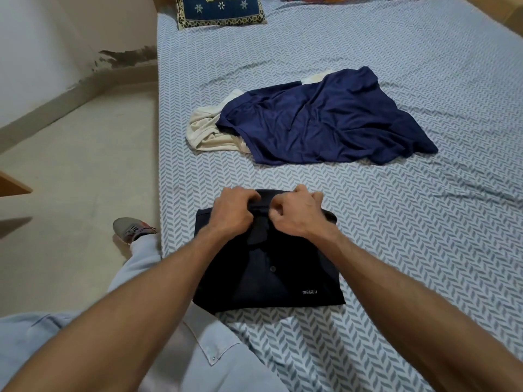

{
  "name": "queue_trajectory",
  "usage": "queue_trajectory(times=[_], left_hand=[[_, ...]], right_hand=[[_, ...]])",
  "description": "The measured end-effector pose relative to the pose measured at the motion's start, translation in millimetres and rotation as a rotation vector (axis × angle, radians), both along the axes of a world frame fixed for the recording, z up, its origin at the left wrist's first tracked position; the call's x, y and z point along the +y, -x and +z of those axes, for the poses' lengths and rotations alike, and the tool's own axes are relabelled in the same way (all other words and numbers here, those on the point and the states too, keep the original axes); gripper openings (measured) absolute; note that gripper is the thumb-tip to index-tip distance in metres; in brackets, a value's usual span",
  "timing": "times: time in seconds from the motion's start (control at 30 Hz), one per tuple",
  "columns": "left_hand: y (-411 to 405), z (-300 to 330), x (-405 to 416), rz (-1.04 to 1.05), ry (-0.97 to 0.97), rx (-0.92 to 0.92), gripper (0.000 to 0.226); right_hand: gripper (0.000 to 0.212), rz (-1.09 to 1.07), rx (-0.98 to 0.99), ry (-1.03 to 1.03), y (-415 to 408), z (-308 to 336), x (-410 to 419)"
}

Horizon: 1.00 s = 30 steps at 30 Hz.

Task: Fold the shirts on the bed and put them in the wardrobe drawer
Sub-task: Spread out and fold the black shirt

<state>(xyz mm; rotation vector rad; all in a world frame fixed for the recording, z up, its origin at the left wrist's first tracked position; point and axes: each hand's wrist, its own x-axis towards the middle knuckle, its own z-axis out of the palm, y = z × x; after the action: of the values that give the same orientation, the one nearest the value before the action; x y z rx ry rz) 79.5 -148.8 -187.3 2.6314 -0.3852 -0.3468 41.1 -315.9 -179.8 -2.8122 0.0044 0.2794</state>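
Black polo shirt (pixel 268 267), folded to a near-square packet with the "makalu" mark showing near its right front corner, is lying on the herringbone bedsheet (pixel 396 222) at the near edge of the bed, directly in front of the person. Left hand (pixel 233 212) is curling its fingers into the fabric at the far edge of the packet, left of centre; right hand (pixel 297 213) is pinching the same far edge just beside it, knuckles almost meeting. Both are gripping the collar end, and the packet is extending from the grip back toward the body. Judgement: the next fold or lift is turning on that far-to-near axis, neither hand being nearer. Further off, to the right, a navy shirt (pixel 325 120) is lying crumpled over a cream garment (pixel 206 131), both unfolded.
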Motion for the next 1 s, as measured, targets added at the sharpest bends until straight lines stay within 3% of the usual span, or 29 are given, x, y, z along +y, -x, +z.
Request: queue_trajectory(times=[0.17,0.23,0.3,0.4,0.47,0.53,0.63,0.73,0.83,0.9,1.0], left_hand=[[-22.9,5.3,8.2,-0.194,-0.330,-0.029,0.032],[-23.8,-0.1,11.9,-0.166,-0.302,-0.056,0.027],[-19.3,-7.8,15.3,-0.072,-0.155,-0.097,0.028],[-5.1,-12.8,28.4,0.234,-0.001,-0.050,0.047],[4.6,-13.9,41.4,0.446,-0.049,0.048,0.064],[15.6,-17.3,55.0,0.590,-0.119,0.136,0.078],[25.7,-27.4,71.6,0.642,-0.072,0.225,0.087],[26.6,-23.3,77.3,0.647,0.066,0.361,0.079],[33.1,-16.4,73.7,0.626,0.168,0.479,0.057],[40.3,-18.0,70.1,0.607,0.203,0.461,0.049],[48.6,-19.5,69.2,0.526,0.346,0.379,0.034]], right_hand=[[0.025,-0.005,0.114,0.007,3.7,-12.9,27.2],[0.022,-0.015,0.093,-0.037,7.8,-15.7,26.9],[0.022,-0.080,-0.008,-0.104,15.0,-16.2,20.3],[0.041,-0.478,-0.185,-0.114,30.8,-15.1,-3.0],[0.061,-0.814,-0.036,-0.179,41.6,-19.1,-28.6],[0.072,-0.974,0.167,-0.263,51.0,-23.7,-44.3],[0.061,-0.998,0.236,-0.462,56.5,-32.5,-47.1],[0.060,-0.941,0.305,-0.731,56.0,-46.8,-49.2],[0.062,-0.897,0.348,-0.750,50.1,-59.2,-48.7],[0.061,-0.867,0.320,-0.742,53.6,-42.6,-40.1],[0.032,-0.724,0.222,-0.808,59.3,-18.1,-32.0]])
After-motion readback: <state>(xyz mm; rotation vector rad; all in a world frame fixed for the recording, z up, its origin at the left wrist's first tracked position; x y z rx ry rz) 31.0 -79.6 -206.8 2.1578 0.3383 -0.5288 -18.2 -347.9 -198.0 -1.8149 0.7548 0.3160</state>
